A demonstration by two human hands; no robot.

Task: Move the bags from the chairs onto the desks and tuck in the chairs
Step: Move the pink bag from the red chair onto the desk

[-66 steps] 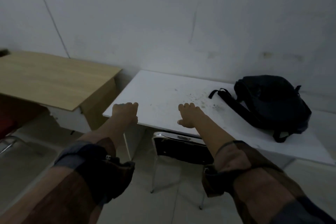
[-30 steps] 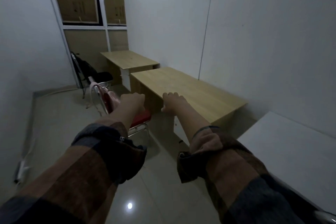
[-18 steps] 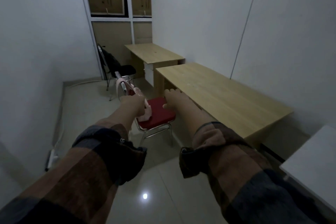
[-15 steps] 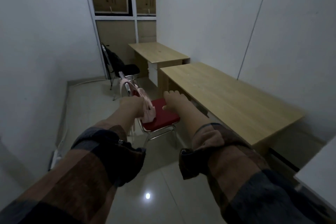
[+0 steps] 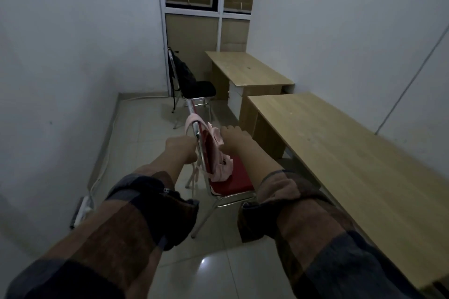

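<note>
A red chair (image 5: 234, 183) with a chrome frame stands pulled out from the near wooden desk (image 5: 340, 153). A pink bag (image 5: 223, 168) hangs over its backrest and rests on the seat. My left hand (image 5: 181, 150) is curled just left of the backrest's top rail. My right hand (image 5: 233, 136) lies against the top of the pink bag, its fingers hidden. Farther back, a black chair (image 5: 202, 87) carries a black backpack (image 5: 184, 73), beside the far wooden desk (image 5: 247, 68).
White walls close in on the left and right. A power strip (image 5: 80, 211) and its cable lie on the tiled floor along the left wall. A window frame with cardboard boxes behind it fills the far end.
My view swung left from the white desk with the black bag to the wooden desks. I moved closer to the red chair, and both hands now reach its backrest and pink bag.
</note>
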